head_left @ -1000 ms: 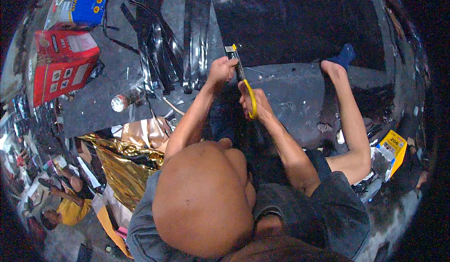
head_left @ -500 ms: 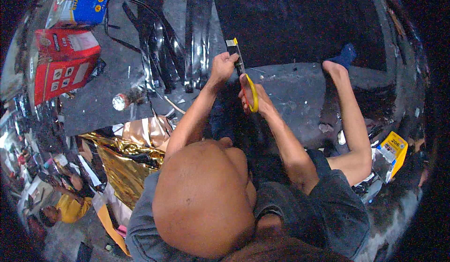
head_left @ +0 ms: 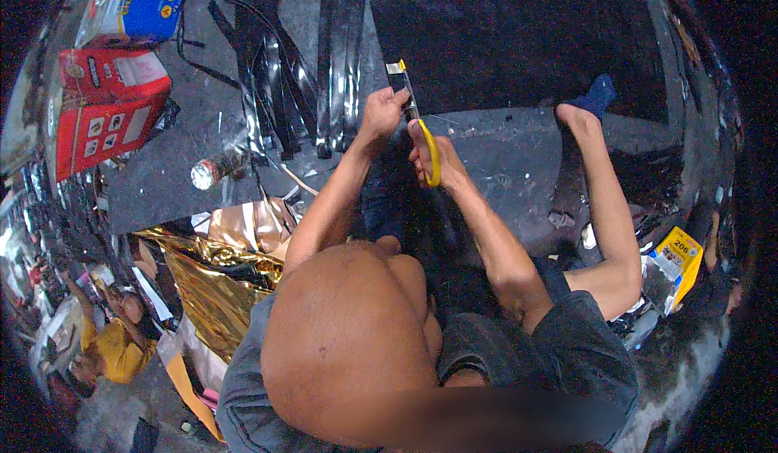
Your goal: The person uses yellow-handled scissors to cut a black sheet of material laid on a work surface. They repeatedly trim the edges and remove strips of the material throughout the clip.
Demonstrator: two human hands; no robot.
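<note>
My left hand [head_left: 382,116] is closed, pinching a narrow black strip [head_left: 396,80] with a pale end near the edge of a large black sheet [head_left: 527,40]. Just to its right, my right hand [head_left: 438,160] grips yellow-handled scissors [head_left: 434,157]. Their blades point away from me and lie alongside the strip, close to my left fingertips. Whether the blades touch the strip I cannot tell. Several long, shiny black strips [head_left: 339,72] lie on the floor to the left of my left hand.
A red box [head_left: 113,117] and a blue box [head_left: 158,3] stand at the far left. Gold foil [head_left: 211,291] lies near left, below a clear container [head_left: 207,173]. A person in yellow [head_left: 117,352] is at lower left. A yellow package [head_left: 685,262] sits at right, beyond a bare leg [head_left: 608,202].
Both hands have shifted slightly left and away from me, the scissors and strip with them. The person in yellow has moved an arm.
</note>
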